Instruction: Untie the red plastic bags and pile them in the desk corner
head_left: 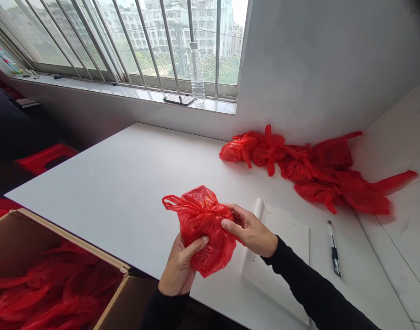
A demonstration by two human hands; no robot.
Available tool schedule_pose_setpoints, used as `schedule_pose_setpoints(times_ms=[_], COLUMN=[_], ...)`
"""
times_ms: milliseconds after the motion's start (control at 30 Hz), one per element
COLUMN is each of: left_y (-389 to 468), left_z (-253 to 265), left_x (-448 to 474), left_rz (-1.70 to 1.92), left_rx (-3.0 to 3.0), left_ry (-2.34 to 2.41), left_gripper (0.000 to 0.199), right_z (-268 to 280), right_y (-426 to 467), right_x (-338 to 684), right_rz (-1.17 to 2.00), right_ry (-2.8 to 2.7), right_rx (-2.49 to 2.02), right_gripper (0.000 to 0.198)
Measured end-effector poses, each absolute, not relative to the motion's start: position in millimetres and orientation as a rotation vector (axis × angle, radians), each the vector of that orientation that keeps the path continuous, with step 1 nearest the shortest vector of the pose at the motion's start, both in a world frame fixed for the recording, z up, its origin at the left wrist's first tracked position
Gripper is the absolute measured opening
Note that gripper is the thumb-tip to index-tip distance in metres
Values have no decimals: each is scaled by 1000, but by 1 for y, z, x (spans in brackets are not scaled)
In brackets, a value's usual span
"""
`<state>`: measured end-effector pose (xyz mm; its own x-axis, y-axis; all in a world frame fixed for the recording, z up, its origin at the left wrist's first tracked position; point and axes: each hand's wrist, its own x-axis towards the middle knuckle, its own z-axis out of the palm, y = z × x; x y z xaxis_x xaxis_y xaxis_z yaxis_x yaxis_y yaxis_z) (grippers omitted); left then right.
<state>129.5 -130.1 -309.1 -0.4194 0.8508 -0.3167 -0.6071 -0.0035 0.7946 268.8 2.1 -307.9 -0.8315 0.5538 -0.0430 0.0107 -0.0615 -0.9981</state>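
A crinkled red plastic bag (pixel 212 233) is held up over the front edge of the white table, its top gathered and a handle loop sticking out to the left. My left hand (pixel 182 261) grips its lower left side, thumb lying across the front. At its upper right, my right hand (pixel 246 227) pinches the gathered plastic between thumb and fingers. Something bulges inside, but the red film hides what it is. Below my right forearm lies an open notebook (pixel 282 256) with handwriting, partly covered by the arm.
Several red plastic bags (pixel 299 169) lie heaped along the wall at the back right. A pen (pixel 334 247) rests right of the notebook. At lower left a cardboard box (pixel 72 238) holds more red bags. A water bottle (pixel 196 75) and a phone (pixel 178 99) are on the windowsill.
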Motion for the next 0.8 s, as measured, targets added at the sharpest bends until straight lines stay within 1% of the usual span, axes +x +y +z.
schedule_pose_setpoints(times_ms=[133, 267, 333, 500, 567, 667, 733, 800], left_y=[-129, -131, -131, -133, -135, -136, -135, -133], left_z=[-315, -320, -322, -323, -321, -318, -318, -320], left_x=[126, 129, 131, 129, 129, 130, 131, 131], left_rz=[1691, 1649, 1641, 1717, 1680, 1642, 1630, 1637], left_rx=[285, 319, 355, 448, 509, 545, 536, 508], left_ry=[1147, 1131, 1151, 1213, 1196, 1186, 1196, 1217], left_gripper=[39, 38, 37, 41, 41, 40, 39, 39], right_z=[-312, -314, -314, -310, -308, -306, -307, -309], right_y=[1, -2, -4, -10, -12, -13, -12, -9], right_x=[269, 269, 270, 270, 268, 265, 265, 266], right_rz=[2109, 2006, 2022, 2154, 2180, 2119, 2065, 2058], right_ry=[-1859, -1873, -1865, -1833, -1774, -1714, -1719, -1737], right_rx=[-548, -587, -590, -516, -467, -512, -569, -600], right_gripper=[41, 37, 38, 57, 58, 47, 49, 56])
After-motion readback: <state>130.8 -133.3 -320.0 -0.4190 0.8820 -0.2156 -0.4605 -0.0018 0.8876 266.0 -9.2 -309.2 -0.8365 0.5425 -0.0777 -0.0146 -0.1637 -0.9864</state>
